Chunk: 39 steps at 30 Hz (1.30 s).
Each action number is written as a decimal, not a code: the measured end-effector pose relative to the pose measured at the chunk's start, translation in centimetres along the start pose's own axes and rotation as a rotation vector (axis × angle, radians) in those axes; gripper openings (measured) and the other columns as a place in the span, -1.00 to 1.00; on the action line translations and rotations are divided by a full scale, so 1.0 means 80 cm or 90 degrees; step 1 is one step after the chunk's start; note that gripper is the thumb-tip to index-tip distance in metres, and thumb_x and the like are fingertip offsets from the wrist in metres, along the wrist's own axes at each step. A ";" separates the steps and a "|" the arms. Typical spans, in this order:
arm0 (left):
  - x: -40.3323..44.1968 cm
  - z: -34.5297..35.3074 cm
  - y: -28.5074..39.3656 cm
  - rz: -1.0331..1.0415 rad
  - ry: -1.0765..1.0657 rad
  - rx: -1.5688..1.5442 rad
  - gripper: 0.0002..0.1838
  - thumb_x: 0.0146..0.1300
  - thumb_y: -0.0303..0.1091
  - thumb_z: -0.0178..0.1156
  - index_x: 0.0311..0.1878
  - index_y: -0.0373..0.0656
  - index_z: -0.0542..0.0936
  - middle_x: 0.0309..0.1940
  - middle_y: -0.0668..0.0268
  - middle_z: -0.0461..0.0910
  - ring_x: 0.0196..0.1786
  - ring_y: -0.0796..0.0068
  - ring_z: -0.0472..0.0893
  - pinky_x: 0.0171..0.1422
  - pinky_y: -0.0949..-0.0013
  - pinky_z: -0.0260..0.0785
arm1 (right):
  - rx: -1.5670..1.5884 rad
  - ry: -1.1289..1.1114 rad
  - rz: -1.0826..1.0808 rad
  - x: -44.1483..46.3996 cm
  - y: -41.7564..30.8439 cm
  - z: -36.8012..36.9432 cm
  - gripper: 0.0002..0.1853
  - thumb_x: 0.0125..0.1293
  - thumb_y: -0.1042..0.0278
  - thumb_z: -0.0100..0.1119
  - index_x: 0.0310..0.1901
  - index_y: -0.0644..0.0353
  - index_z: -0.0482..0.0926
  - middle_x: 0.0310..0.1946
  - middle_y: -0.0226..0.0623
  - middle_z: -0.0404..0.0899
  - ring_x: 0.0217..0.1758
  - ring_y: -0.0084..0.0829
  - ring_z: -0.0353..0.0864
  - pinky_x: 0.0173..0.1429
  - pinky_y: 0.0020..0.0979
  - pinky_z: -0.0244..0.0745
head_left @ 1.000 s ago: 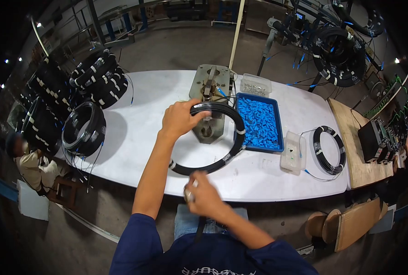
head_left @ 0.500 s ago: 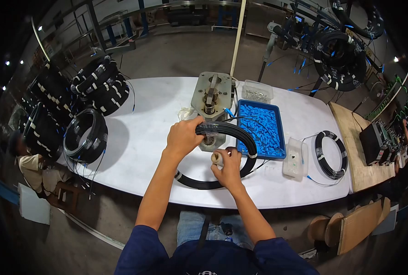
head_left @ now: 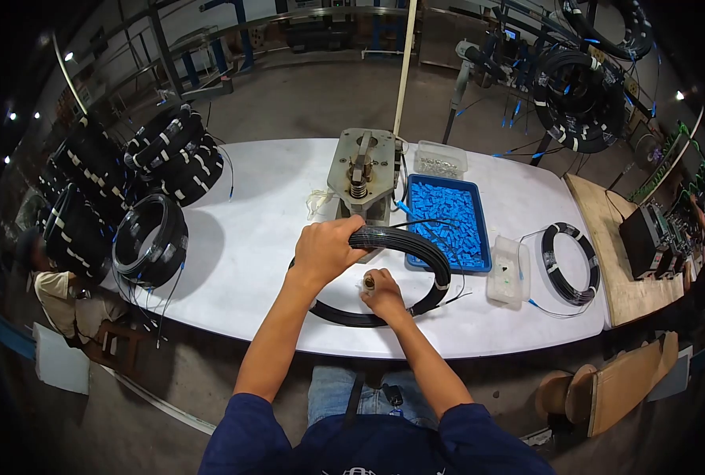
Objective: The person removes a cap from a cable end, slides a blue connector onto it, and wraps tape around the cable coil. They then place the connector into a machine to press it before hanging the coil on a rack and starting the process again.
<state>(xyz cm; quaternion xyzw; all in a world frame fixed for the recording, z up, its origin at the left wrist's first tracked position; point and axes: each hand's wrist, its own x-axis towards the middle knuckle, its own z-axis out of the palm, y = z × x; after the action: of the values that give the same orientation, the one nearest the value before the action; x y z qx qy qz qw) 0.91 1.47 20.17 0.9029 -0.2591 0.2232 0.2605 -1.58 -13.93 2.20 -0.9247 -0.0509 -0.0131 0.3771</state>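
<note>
A coil of black cable (head_left: 425, 250) stands tilted over the white table (head_left: 249, 317), close to its front edge. My left hand (head_left: 324, 252) is closed around the coil's upper left side. Inside the ring, my right hand (head_left: 387, 298) is closed on a small roll of what looks like clear wrapping film (head_left: 368, 283), its hollow core facing up. White bands circle the coil, and a loose cable end sticks out at its right. Behind my left hand stands a metal bench press (head_left: 362, 162), its lower part partly hidden.
Right of the press are a blue tray of blue connector parts (head_left: 487, 229), a clear box (head_left: 439, 161) of small pieces and another clear box (head_left: 508, 273). A finished-looking coil (head_left: 550, 261) lies farther right. Stacked coils (head_left: 180, 170) fill the left. A person (head_left: 55, 293) sits at lower left.
The coil's upper edge and my left hand have come lower, toward me. My right hand, with the roll, has shifted slightly left and down within the ring.
</note>
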 end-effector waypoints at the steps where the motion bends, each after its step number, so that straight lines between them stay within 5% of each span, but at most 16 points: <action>1: -0.001 0.002 -0.001 0.000 -0.001 -0.001 -0.69 -0.01 -0.11 0.46 -0.31 -0.06 0.61 -0.54 0.29 0.63 -0.48 0.15 0.63 -0.38 0.18 0.44 | -0.001 -0.012 -0.002 0.000 -0.001 -0.003 -0.51 -0.02 0.35 0.47 -0.01 0.13 0.51 -0.07 -0.13 0.49 0.04 -0.05 0.54 0.17 -0.16 0.47; 9: -0.007 0.002 -0.008 -0.034 0.045 0.046 -0.85 -0.01 -0.30 0.33 -0.40 -0.05 0.55 -0.58 0.24 0.60 -0.50 0.06 0.59 -0.41 0.13 0.40 | 0.000 -0.059 -0.004 -0.001 -0.007 -0.016 -0.32 -0.07 0.28 0.53 0.14 0.12 0.46 0.06 -0.12 0.48 0.11 -0.04 0.52 0.24 -0.19 0.45; 15: -0.009 -0.006 -0.002 -0.048 0.045 0.028 -0.81 -0.04 -0.29 0.37 -0.36 -0.03 0.57 -0.55 0.26 0.63 -0.49 0.06 0.61 -0.40 0.10 0.45 | -0.070 0.098 -0.109 -0.027 -0.018 -0.034 -0.34 0.00 0.32 0.47 0.18 0.20 0.45 0.09 -0.07 0.48 0.13 -0.07 0.52 0.27 -0.15 0.43; 18: -0.012 -0.009 -0.010 -0.060 0.066 0.001 -0.84 -0.04 -0.30 0.36 -0.38 -0.05 0.59 -0.55 0.24 0.64 -0.49 0.05 0.61 -0.38 0.12 0.44 | 0.118 0.160 -0.175 -0.054 -0.037 -0.060 -0.57 0.06 0.43 0.40 0.01 0.23 0.55 -0.09 -0.09 0.58 -0.04 -0.11 0.60 0.10 -0.17 0.52; 20: -0.016 -0.009 -0.022 -0.081 0.079 -0.015 -0.86 -0.03 -0.31 0.35 -0.39 -0.06 0.60 -0.56 0.23 0.63 -0.49 0.05 0.61 -0.39 0.13 0.43 | 0.195 0.244 -0.235 -0.082 -0.070 -0.083 -0.76 0.09 0.50 0.36 -0.18 0.25 0.62 -0.35 -0.20 0.61 -0.40 -0.34 0.57 -0.28 -0.39 0.48; 22: -0.025 -0.011 -0.033 -0.124 0.100 -0.053 -0.90 -0.04 -0.35 0.33 -0.40 -0.08 0.64 -0.57 0.20 0.62 -0.49 0.04 0.60 -0.39 0.14 0.40 | 0.239 0.324 -0.234 -0.102 -0.083 -0.095 -0.90 0.11 0.55 0.31 -0.31 0.24 0.62 -0.46 -0.32 0.59 -0.50 -0.50 0.47 -0.41 -0.46 0.36; 26: -0.054 -0.016 -0.057 -0.145 0.151 -0.122 -0.90 -0.04 -0.47 0.35 -0.43 -0.17 0.62 -0.65 0.23 0.53 -0.61 0.32 0.50 -0.45 0.33 0.32 | 0.289 0.568 -0.223 -0.129 -0.038 -0.091 -0.78 0.05 0.60 0.26 -0.24 0.24 0.52 -0.37 -0.28 0.45 -0.41 -0.46 0.36 -0.34 -0.48 0.26; 28: -0.072 -0.013 -0.067 -0.170 0.170 -0.157 -0.90 -0.03 -0.52 0.36 -0.44 -0.22 0.60 -0.69 0.27 0.48 -0.64 0.47 0.44 -0.46 0.41 0.27 | 0.267 0.639 -0.245 -0.134 -0.009 -0.089 -0.41 0.01 0.34 0.39 0.06 0.21 0.32 -0.02 -0.21 0.28 -0.07 -0.38 0.26 -0.01 -0.35 0.23; 30: -0.094 0.007 -0.085 -0.217 0.272 -0.240 -0.87 0.01 -0.57 0.35 -0.47 -0.26 0.55 -0.71 0.43 0.36 -0.59 0.68 0.28 -0.46 0.50 0.17 | 0.299 0.607 -0.170 -0.130 0.008 -0.086 -0.13 -0.04 0.12 0.51 0.25 0.23 0.22 0.08 -0.20 0.29 0.09 -0.31 0.30 0.12 -0.29 0.24; 33: -0.124 0.037 -0.098 -0.294 0.323 -0.331 -0.84 0.07 -0.60 0.33 -0.50 -0.25 0.51 -0.68 0.56 0.31 -0.53 0.75 0.24 -0.45 0.53 0.12 | 0.385 0.375 -0.086 -0.112 0.005 -0.089 0.20 -0.14 -0.05 0.61 0.45 0.25 0.06 0.27 -0.11 0.27 0.38 -0.23 0.23 0.30 -0.19 0.23; 37: -0.154 0.059 -0.102 -0.393 0.404 -0.457 -0.84 0.16 -0.57 0.32 -0.48 -0.21 0.53 -0.65 0.55 0.36 -0.57 0.78 0.28 -0.48 0.58 0.11 | 0.396 0.290 -0.141 -0.068 -0.016 -0.103 -0.06 0.02 0.29 0.55 0.40 0.24 0.19 0.08 -0.12 0.51 0.04 -0.34 0.56 0.08 -0.38 0.44; 39: -0.163 0.064 -0.100 -0.432 0.427 -0.501 -0.84 0.18 -0.54 0.32 -0.46 -0.21 0.54 -0.65 0.53 0.38 -0.59 0.78 0.29 -0.50 0.58 0.11 | 0.441 0.235 -0.089 -0.055 -0.023 -0.113 -0.42 0.11 0.40 0.46 0.17 0.23 0.46 -0.23 -0.27 0.65 -0.30 -0.51 0.58 -0.16 -0.51 0.46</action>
<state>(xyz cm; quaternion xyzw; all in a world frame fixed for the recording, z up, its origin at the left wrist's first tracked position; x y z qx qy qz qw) -3.00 8.90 6.40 0.6521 0.0754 0.2873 0.6975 -6.04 -19.32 9.70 -0.7193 -0.0467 -0.1865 0.6676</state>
